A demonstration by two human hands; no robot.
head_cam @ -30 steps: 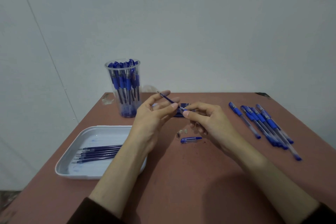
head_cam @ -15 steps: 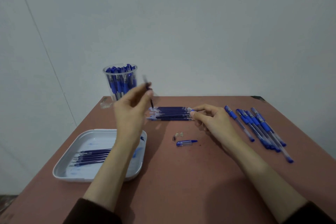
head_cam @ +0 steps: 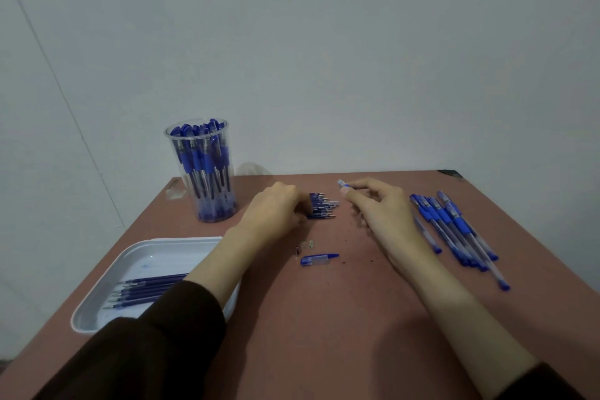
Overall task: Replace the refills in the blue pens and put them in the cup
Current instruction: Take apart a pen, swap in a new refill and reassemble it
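At ten o'clock the cup (head_cam: 173, 144) looks nearly full; loose pens (head_cam: 454, 226) wait at three. Right hand (head_cam: 381, 209) pinches a pen barrel (head_cam: 342, 184); left hand (head_cam: 276, 209) rests on refills (head_cam: 321, 206), fingers hidden, grip untellable.

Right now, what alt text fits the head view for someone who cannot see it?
A person's left hand touches a pile of refills on a brown table while the right hand pinches a pen barrel. A cup of blue pens, a tray of refills and a row of pens sit around them.
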